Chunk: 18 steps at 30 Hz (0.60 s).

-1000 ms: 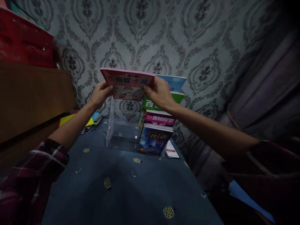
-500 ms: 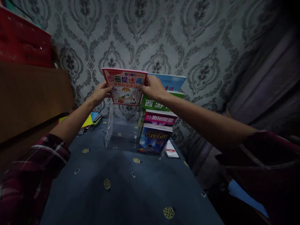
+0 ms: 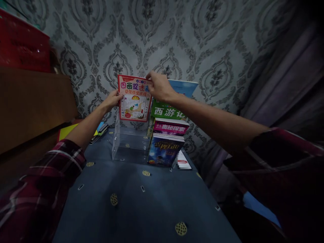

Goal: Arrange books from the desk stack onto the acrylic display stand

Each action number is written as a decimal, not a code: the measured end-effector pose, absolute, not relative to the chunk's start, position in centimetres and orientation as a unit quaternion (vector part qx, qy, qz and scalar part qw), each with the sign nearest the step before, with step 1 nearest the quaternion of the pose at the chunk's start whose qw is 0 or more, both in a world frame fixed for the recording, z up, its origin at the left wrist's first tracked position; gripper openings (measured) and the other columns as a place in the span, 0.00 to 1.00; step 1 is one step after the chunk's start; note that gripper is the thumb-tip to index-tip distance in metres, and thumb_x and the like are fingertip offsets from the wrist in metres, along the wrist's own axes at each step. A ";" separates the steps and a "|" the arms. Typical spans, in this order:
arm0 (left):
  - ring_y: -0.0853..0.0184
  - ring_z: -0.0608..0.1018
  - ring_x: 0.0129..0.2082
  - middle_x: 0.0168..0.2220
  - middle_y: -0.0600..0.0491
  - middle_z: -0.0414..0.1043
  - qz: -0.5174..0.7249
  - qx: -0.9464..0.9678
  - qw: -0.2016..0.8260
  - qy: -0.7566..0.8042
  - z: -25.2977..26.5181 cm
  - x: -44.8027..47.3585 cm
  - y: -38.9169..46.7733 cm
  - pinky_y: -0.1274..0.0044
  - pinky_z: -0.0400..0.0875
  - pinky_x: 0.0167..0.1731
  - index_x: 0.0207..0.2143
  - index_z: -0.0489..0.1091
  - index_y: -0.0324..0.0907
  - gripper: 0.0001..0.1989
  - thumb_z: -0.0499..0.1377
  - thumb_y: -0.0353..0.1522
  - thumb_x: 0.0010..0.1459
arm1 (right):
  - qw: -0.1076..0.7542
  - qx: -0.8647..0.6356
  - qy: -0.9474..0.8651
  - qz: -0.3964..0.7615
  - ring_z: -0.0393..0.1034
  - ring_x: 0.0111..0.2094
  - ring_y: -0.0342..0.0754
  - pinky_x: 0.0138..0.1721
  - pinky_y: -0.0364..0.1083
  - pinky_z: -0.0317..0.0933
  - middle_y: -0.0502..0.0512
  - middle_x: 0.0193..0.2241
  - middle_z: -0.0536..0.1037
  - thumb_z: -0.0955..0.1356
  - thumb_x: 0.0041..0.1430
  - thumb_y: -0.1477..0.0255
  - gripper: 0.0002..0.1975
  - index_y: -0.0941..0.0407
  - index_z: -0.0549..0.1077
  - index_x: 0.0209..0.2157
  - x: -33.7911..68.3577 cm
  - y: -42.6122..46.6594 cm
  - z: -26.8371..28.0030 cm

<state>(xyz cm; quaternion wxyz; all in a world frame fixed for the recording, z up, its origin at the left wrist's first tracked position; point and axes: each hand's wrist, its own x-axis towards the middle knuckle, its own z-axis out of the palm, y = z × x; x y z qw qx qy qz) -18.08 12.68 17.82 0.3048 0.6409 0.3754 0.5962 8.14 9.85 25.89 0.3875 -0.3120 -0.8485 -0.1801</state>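
Observation:
A red-bordered picture book [image 3: 134, 103] stands upright at the back left tier of a clear acrylic stepped rack [image 3: 130, 143]. My left hand [image 3: 112, 101] is closed on its left edge, thumb in front. My right hand [image 3: 160, 88] is closed over its upper right corner. Beside it, the rack's right half holds a light blue book [image 3: 188, 87] at the back, then a green book [image 3: 167, 111], pink-covered books [image 3: 170, 127] and dark blue books [image 3: 164, 150] at the front. My right hand and wrist hide part of the light blue book.
The rack stands on a table with a dark blue patterned cloth [image 3: 131, 209], against a papered wall. Left of it lies a pile of books [image 3: 101, 130], near a wooden cabinet [image 3: 35, 104] with a red basket [image 3: 24, 44] on top. A white card [image 3: 184, 162] lies right of the rack.
The picture book has come down and now stands more upright against the rack's back. My right hand has shifted up to its top corner. The view has turned slightly.

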 end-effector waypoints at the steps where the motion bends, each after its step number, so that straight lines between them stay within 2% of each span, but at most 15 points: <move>1: 0.67 0.74 0.28 0.28 0.55 0.72 0.599 0.636 0.295 0.387 17.8 -18.0 12.7 0.73 0.73 0.33 0.39 0.71 0.41 0.15 0.66 0.36 0.50 | 0.384 -0.309 -0.850 -0.186 0.69 0.50 0.60 0.52 0.58 0.63 0.63 0.44 0.76 0.63 0.62 0.74 0.13 0.56 0.68 0.49 8.0 10.0 25.8; 7: 0.68 0.73 0.25 0.29 0.55 0.71 0.600 0.621 0.261 0.432 18.0 -17.3 12.1 0.73 0.74 0.32 0.42 0.71 0.39 0.11 0.60 0.33 0.57 | 0.348 -0.317 -0.854 -0.220 0.68 0.49 0.60 0.51 0.58 0.63 0.63 0.44 0.76 0.62 0.64 0.72 0.13 0.57 0.68 0.49 7.7 10.9 26.3; 11: 0.71 0.69 0.23 0.26 0.58 0.65 0.600 0.609 0.255 0.453 17.7 -17.0 11.8 0.76 0.73 0.32 0.38 0.69 0.39 0.05 0.57 0.32 0.61 | 0.312 -0.326 -0.856 -0.251 0.68 0.49 0.60 0.51 0.59 0.63 0.64 0.45 0.75 0.62 0.63 0.72 0.14 0.57 0.68 0.50 7.9 10.9 26.5; 18: 0.74 0.66 0.20 0.24 0.58 0.62 0.606 0.598 0.257 0.458 17.2 -16.4 11.1 0.82 0.68 0.25 0.36 0.68 0.40 0.09 0.54 0.36 0.67 | 0.322 -0.316 -0.856 -0.254 0.68 0.49 0.60 0.52 0.60 0.63 0.64 0.46 0.74 0.62 0.62 0.74 0.16 0.56 0.68 0.52 8.6 11.0 26.0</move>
